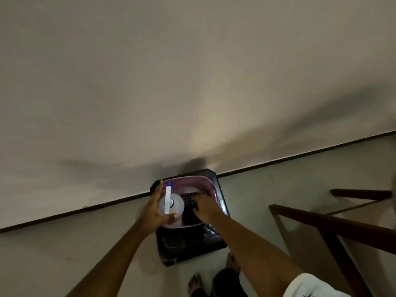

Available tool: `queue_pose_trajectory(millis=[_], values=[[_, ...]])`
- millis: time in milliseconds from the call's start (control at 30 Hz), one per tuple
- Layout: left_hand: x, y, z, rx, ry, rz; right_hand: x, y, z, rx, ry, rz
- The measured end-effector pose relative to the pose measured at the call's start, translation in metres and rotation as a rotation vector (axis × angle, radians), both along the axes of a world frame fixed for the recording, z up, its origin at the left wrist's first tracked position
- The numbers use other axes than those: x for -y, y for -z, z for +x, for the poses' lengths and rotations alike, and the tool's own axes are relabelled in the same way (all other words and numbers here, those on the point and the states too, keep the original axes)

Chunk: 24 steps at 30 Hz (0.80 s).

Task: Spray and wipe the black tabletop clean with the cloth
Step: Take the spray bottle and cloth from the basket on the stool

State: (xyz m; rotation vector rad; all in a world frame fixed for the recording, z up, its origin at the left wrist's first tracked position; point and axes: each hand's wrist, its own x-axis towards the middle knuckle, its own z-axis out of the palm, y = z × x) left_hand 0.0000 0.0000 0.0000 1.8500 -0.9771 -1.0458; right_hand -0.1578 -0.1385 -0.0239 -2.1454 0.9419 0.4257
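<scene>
A small black table (pixel 190 247) stands against the wall, seen from above. A pink basket (pixel 194 179) sits on its top and covers most of it. My left hand (pixel 155 210) is shut on a translucent white spray bottle (pixel 176 203) with a blue nozzle tip, held over the basket's left side. My right hand (pixel 206 207) reaches into the basket, fingers curled down on a dark patterned cloth (pixel 188 200) lying inside. The light is dim and the cloth's detail is hard to make out.
A dark wooden furniture frame (pixel 321 224) stands to the right of the table. A dark baseboard (pixel 75 211) runs along the pale wall. My bare feet (pixel 232 260) are on the light floor just in front of the table.
</scene>
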Motion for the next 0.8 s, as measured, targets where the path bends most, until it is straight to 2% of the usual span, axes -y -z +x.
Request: queue_pose_trajectory(millis=[67, 167, 300, 533, 667, 800], values=[[0.001, 0.016, 0.001, -0.032, 0.077, -0.007, 0.001, 0.017, 0.014, -0.063, -0.025, -0.005], [-0.006, 0.033, -0.012, -0.031, 0.046, 0.022, -0.003, 0.035, 0.023, -0.165, -0.078, -0.036], [0.008, 0.044, -0.011, 0.091, -0.053, 0.002, 0.004, 0.057, 0.031, -0.240, -0.132, -0.126], [0.039, 0.048, 0.003, 0.183, -0.024, -0.084, 0.021, 0.071, 0.043, -0.310, -0.307, -0.284], [0.040, 0.048, -0.007, 0.150, -0.112, 0.000, 0.021, 0.071, 0.049, -0.335, -0.320, -0.373], [0.039, 0.043, -0.015, 0.130, -0.231, 0.108, 0.027, 0.062, 0.053, -0.395, -0.301, -0.316]])
